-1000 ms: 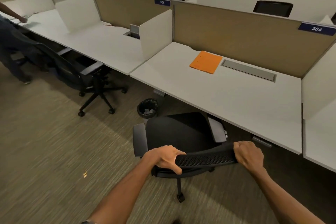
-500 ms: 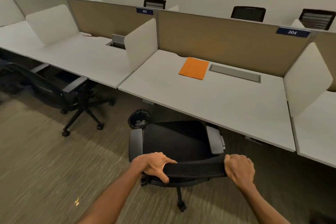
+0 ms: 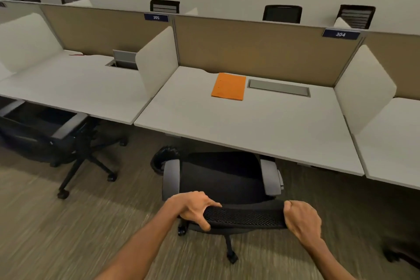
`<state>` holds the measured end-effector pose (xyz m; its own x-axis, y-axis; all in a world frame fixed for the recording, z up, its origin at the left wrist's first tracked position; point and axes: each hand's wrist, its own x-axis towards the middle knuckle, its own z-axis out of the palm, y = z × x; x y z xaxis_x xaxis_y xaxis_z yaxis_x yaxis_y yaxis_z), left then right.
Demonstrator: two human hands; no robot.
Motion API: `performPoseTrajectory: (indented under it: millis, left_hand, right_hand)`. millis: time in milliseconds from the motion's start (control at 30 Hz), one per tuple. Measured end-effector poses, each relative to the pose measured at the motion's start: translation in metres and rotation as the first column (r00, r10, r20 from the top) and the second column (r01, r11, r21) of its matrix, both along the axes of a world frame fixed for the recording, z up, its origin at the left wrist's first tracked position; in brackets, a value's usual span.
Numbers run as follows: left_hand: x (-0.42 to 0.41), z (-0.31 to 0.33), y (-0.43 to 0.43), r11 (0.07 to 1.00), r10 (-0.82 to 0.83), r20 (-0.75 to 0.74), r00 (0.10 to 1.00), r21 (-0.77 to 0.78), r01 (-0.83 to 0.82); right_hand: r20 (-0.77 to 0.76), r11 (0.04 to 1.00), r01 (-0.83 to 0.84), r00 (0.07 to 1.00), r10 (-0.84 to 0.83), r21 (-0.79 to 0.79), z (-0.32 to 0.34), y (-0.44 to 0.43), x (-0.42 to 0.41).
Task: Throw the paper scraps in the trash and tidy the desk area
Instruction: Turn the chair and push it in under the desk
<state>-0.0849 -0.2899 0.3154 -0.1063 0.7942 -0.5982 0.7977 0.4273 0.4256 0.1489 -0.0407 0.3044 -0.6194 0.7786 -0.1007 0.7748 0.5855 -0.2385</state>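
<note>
A black office chair (image 3: 222,179) stands in front of the white desk (image 3: 261,125), its seat partly under the front edge. My left hand (image 3: 193,208) grips the left end of its mesh backrest top, and my right hand (image 3: 301,220) grips the right end. An orange folder (image 3: 229,86) lies flat at the back of the desk beside a grey cable hatch (image 3: 279,87). A small black trash bin (image 3: 164,158) stands on the carpet under the desk's left corner, partly hidden by the chair's armrest.
A second black chair (image 3: 59,129) stands at the neighbouring desk (image 3: 72,88) on the left. White side dividers (image 3: 156,59) and tan back panels bound each desk. More chair backs show behind the panels. Carpet lies open at the lower left.
The chair has rolled closer to the desk, its seat now partly under the edge. The view has swung right; the bin is now partly hidden behind the armrest. Both hands keep their grip.
</note>
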Motion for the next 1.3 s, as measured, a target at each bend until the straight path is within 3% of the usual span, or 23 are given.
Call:
performPoseTrajectory:
  millis: [633, 933, 1300]
  left_hand:
    - [-0.121, -0.003, 0.035, 0.977, -0.187, -0.009, 0.982, 0.102, 0.187]
    - [-0.167, -0.004, 0.07, 0.969, -0.209, 0.032, 0.977, 0.14, 0.203]
    - [-0.197, 0.0, 0.121, 0.962, -0.215, -0.033, 0.976, 0.166, 0.218]
  right_hand:
    - [-0.008, 0.964, 0.258, 0.966, -0.258, 0.06, -0.006, -0.012, -0.078]
    - [0.026, 0.96, 0.275, 0.961, -0.277, 0.06, -0.005, 0.017, -0.118]
    - [0.042, 0.959, 0.279, 0.959, -0.281, 0.052, -0.004, 0.069, -0.15]
